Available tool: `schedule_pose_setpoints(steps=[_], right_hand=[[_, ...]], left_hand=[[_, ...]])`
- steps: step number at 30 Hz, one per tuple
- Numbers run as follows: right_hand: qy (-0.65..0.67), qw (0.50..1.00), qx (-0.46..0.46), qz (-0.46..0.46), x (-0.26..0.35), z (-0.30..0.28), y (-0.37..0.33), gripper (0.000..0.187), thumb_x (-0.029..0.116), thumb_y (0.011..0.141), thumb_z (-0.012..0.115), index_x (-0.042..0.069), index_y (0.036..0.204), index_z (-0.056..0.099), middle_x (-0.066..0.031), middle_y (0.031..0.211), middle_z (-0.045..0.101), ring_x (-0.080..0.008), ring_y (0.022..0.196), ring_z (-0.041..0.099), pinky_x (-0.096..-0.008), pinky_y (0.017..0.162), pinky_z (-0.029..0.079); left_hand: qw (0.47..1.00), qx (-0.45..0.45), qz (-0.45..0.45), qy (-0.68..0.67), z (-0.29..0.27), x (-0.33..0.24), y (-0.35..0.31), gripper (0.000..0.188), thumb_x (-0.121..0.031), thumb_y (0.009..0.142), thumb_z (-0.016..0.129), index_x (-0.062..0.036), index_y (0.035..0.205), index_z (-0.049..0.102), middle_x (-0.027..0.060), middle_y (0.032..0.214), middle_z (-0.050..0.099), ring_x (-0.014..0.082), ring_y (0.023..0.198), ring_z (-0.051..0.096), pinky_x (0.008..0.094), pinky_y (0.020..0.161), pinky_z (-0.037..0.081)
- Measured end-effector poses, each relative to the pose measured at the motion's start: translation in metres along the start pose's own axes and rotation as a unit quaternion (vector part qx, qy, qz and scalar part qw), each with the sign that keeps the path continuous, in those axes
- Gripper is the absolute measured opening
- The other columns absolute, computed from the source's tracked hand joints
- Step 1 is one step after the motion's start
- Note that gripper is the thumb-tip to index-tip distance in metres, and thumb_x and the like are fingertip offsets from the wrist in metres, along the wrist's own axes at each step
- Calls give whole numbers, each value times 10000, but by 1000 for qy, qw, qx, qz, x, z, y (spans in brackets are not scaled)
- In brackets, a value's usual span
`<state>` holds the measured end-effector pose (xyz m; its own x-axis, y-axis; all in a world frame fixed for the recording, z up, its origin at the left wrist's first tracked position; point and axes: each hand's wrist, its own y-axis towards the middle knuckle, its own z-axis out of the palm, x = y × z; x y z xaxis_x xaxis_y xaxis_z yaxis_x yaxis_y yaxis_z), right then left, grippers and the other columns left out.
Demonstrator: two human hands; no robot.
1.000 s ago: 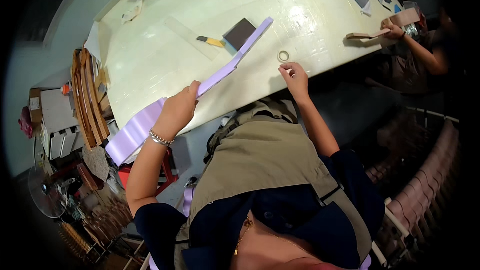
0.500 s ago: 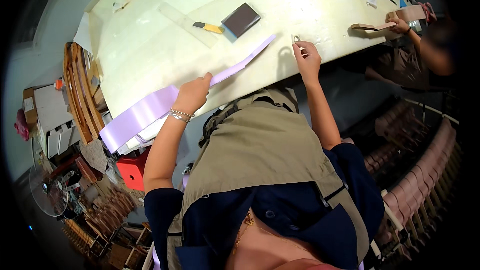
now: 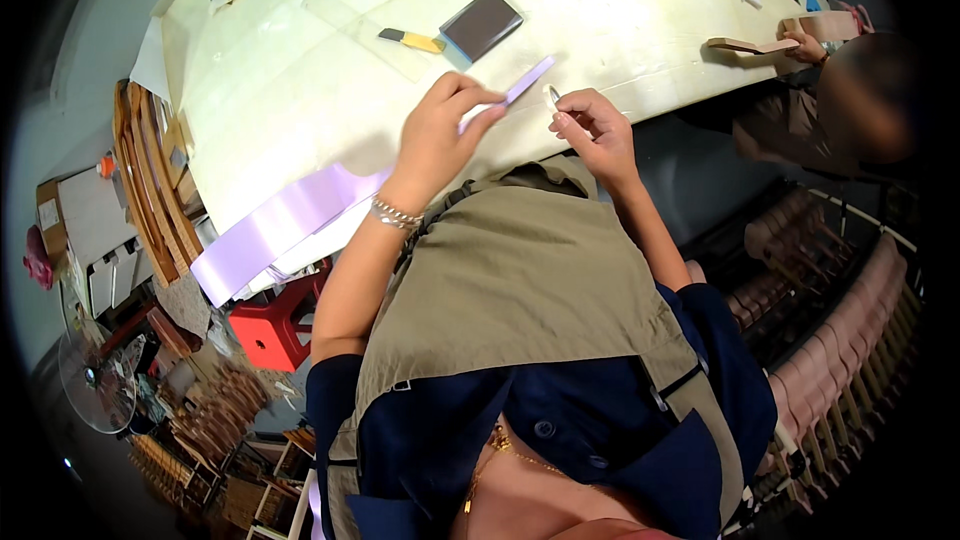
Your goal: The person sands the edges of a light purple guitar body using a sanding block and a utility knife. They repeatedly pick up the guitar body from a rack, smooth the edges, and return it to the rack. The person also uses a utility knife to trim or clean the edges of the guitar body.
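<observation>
A glossy lavender strip (image 3: 290, 220), broad at its left end and narrow at its right, slants along the near edge of the pale worktable (image 3: 300, 120). My left hand (image 3: 440, 135) pinches its narrow part between thumb and fingers, hiding some of it. Just right of the narrow tip, my right hand (image 3: 600, 135) closes on a small curled pale piece (image 3: 550, 96), apart from the strip. Beyond my hands lie a yellow utility knife (image 3: 425, 43) and a dark rectangular block (image 3: 482, 24) with a blue edge.
Under the knife lies a clear ruler (image 3: 345, 20). At right, a co-worker's hand (image 3: 803, 48) holds a wooden piece (image 3: 745, 44). Below the table's left side stands a red stool (image 3: 268, 328); long curved wooden pieces (image 3: 150, 180) lean at far left. A rack of brownish-pink pieces (image 3: 835, 350) stands lower right.
My left hand has moved right and up along the lavender strip, toward its narrow tip. My right hand has come left and slightly down, nearer that tip, with the curled piece.
</observation>
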<state>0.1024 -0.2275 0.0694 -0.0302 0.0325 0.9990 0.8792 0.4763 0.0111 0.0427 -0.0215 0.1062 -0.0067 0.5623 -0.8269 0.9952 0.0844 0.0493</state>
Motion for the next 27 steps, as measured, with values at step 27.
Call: schedule_pose_setpoints(steps=[27], right_hand=[[-3,916,-384,120,-82,-71,38,170,128,862,547,-7,928,627,23,725,537,-58,656,450,-207,613,393]], left_hand=[[962,-179,147,149,54,-8,25,70,-119,694,697,-116,729,638,19,845,489,197,846,475,334,777,340]])
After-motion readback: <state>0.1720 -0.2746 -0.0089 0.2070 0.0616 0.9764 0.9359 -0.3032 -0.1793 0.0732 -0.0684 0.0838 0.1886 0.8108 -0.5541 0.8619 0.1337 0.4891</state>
